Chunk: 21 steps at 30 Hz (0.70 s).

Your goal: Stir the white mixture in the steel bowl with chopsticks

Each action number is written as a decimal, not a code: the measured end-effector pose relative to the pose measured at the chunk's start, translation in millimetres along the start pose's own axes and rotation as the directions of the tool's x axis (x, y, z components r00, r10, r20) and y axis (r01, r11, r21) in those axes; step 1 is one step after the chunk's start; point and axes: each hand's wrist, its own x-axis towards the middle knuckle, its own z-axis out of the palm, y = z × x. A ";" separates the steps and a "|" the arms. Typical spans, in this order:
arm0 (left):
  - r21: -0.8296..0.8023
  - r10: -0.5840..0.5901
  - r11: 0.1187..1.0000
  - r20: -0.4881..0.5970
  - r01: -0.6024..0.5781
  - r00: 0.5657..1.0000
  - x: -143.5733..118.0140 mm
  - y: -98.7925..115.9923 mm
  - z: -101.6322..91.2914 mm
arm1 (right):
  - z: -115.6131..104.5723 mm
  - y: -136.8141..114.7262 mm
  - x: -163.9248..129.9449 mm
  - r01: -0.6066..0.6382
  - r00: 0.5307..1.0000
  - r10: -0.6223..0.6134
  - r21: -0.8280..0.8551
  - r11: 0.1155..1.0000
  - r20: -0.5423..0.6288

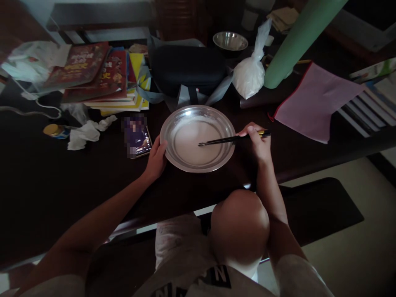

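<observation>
A wide metal bowl [229, 119] sits on the dark table in front of me, with a pale, milky mixture [192, 140] in its bottom. My left hand [157, 159] grips the bowl's left rim, thumb on top and fingers at the outer side. In my right hand [258, 142] is a pair of black chopsticks [221, 140], held close together near their gold-banded ends. Their tips reach over the right rim to the middle of the mixture. Whether the tips are dipped in is hard to tell.
Left of the bowl lie a lit phone [138, 138], crumpled tissues [83, 134] and a small gold-lidded jar [55, 130]. Behind stand stacked books [102, 78], a black case [188, 68], a tied bag of white powder [249, 78], a green column [298, 45] and a pink mesh pouch [315, 99].
</observation>
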 end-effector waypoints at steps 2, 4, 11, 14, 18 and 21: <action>-0.008 -0.007 1.000 -0.005 0.007 1.000 0.1 -0.4 -0.1 | 0.4 -0.2 -0.3 0.001 0.999 -0.001 0.011 1.000 0.039; -0.004 -0.007 1.000 -0.009 0.007 1.000 0.2 -0.7 -0.2 | 0.6 -0.1 0.0 0.029 0.995 -0.029 0.000 1.000 0.090; -0.002 -0.002 1.000 0.007 0.002 1.000 -0.4 0.3 0.6 | 0.1 -0.2 0.7 -0.002 1.000 0.001 0.015 1.000 0.025; -0.010 -0.007 1.000 -0.010 0.007 1.000 -1.0 0.9 1.2 | 0.7 -0.4 0.8 0.035 0.994 -0.035 0.004 0.999 0.105; -0.015 -0.007 1.000 -0.020 0.007 1.000 -1.0 1.3 1.4 | -0.6 0.9 0.8 0.025 1.000 -0.025 -0.004 1.000 0.019; -0.009 -0.007 1.000 -0.013 0.007 1.000 -0.7 1.8 1.8 | -0.9 1.5 0.2 0.000 1.000 0.000 0.007 1.000 0.028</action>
